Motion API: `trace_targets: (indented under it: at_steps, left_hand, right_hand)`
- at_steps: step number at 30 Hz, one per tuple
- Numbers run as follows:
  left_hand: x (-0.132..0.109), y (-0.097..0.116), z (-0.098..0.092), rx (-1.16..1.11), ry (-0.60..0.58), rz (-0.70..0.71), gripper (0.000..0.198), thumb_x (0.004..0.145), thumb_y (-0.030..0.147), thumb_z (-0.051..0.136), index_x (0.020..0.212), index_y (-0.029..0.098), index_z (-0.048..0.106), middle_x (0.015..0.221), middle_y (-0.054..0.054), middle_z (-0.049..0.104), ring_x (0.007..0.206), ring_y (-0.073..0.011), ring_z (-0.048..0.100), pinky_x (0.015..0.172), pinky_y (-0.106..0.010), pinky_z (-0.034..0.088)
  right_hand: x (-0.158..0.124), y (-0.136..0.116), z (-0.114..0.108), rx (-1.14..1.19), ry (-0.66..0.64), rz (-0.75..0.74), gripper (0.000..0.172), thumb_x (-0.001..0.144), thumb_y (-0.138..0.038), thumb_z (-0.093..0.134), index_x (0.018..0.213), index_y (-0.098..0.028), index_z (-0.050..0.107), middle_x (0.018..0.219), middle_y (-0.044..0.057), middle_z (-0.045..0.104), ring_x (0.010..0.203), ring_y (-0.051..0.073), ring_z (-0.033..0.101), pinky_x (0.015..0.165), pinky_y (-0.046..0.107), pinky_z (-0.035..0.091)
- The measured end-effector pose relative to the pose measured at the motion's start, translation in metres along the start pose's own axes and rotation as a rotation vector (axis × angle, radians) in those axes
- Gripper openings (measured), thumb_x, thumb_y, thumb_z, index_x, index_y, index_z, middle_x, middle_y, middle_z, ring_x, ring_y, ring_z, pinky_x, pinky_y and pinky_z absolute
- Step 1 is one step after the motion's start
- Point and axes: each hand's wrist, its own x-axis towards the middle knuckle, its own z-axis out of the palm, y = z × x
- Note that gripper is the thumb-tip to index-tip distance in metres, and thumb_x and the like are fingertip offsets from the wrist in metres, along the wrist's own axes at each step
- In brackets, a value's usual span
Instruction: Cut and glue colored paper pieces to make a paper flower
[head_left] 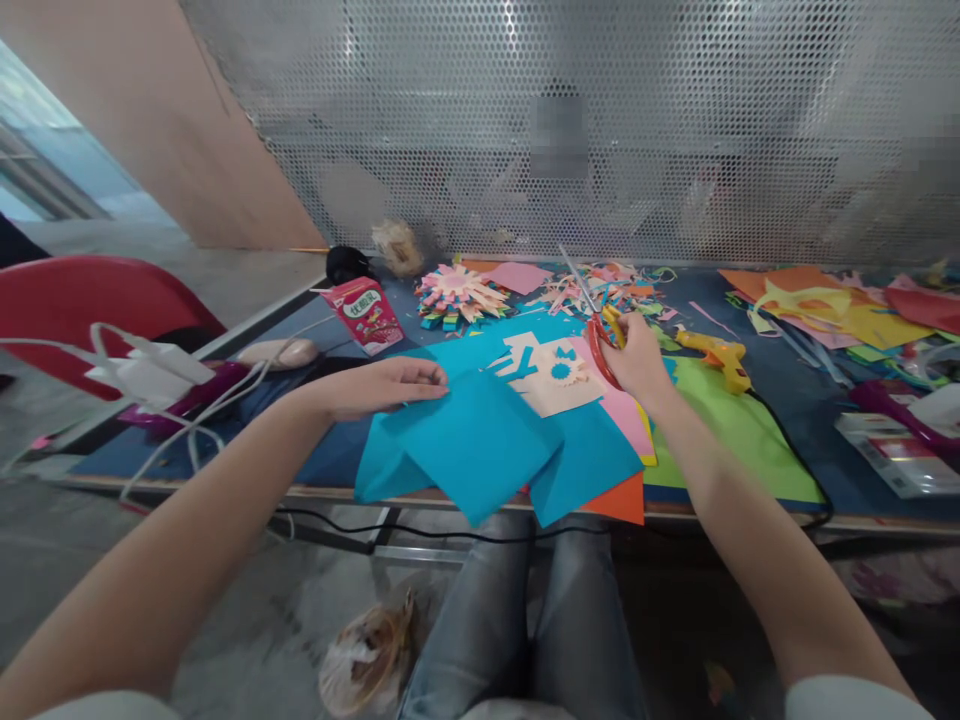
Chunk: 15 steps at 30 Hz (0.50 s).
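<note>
My left hand (405,385) is closed on the upper left corner of a blue sheet of paper (480,435), thumb against fingers. The sheet's near corner hangs over the table's front edge, with more blue paper under it. In my right hand (636,350) is a pair of scissors (596,320) with red and yellow handles, blades pointing up and away. The blades are apart from the blue sheet. Between the hands lies a peach paper (559,385) with cut-out shapes. Pink and orange sheets show below it, and a green sheet (727,425) is to the right.
A yellow glue gun (716,357) with a black cord lies on the right. Fringed paper flowers (459,295) and paper scraps (611,287) are along the back, before a perforated metal panel (480,130). A pink drink carton (365,315) and white cables (180,385) are on the left.
</note>
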Motion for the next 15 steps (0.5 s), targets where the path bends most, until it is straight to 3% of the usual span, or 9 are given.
trace_targets:
  at_steps: [3,7,9,12,15]
  left_hand:
    - [0.001,-0.001,0.002,-0.103,-0.246,-0.089,0.027,0.064,0.042,0.072,0.074,0.020,0.061,0.054,0.004,0.043,0.046,-0.0070,0.032,0.040,-0.018,0.023]
    - [0.002,0.008,0.003,-0.171,-0.259,-0.101,0.034,0.061,0.034,0.075,0.092,0.023,0.066,0.051,0.005,0.044,0.044,-0.0066,0.033,0.039,-0.017,0.026]
    - [0.005,0.010,0.005,-0.203,-0.240,-0.121,0.040,0.055,0.030,0.077,0.094,0.024,0.067,0.055,0.004,0.051,0.045,-0.0072,0.039,0.038,-0.017,0.028]
    - [0.013,0.012,0.007,-0.305,-0.127,-0.115,0.033,0.048,0.024,0.080,0.079,0.022,0.067,0.058,0.003,0.057,0.043,-0.0067,0.042,0.037,-0.017,0.028]
    - [0.028,0.016,0.009,-0.444,-0.017,-0.031,0.023,0.052,0.021,0.080,0.066,0.019,0.061,0.053,0.004,0.054,0.040,-0.0051,0.039,0.036,-0.017,0.028]
  right_hand:
    - [-0.002,0.000,0.001,0.013,-0.009,-0.010,0.031,0.073,-0.046,0.058,0.077,-0.022,0.039,0.081,0.004,0.056,0.073,0.018,0.051,0.068,0.031,0.039]
    - [-0.002,-0.001,0.001,0.034,-0.026,-0.003,0.030,0.073,-0.046,0.057,0.077,-0.023,0.038,0.079,0.003,0.054,0.071,0.018,0.050,0.067,0.030,0.039]
    - [-0.002,-0.001,0.002,0.047,-0.028,0.009,0.030,0.073,-0.046,0.056,0.077,-0.023,0.038,0.078,0.003,0.054,0.071,0.017,0.050,0.066,0.030,0.039]
    - [-0.002,-0.002,0.002,0.068,-0.029,0.034,0.028,0.073,-0.044,0.057,0.076,-0.023,0.039,0.076,0.002,0.054,0.069,0.017,0.050,0.065,0.030,0.039]
    - [-0.001,-0.002,0.002,0.095,-0.023,0.067,0.024,0.071,-0.039,0.058,0.079,-0.022,0.042,0.077,0.002,0.056,0.070,0.017,0.050,0.065,0.030,0.040]
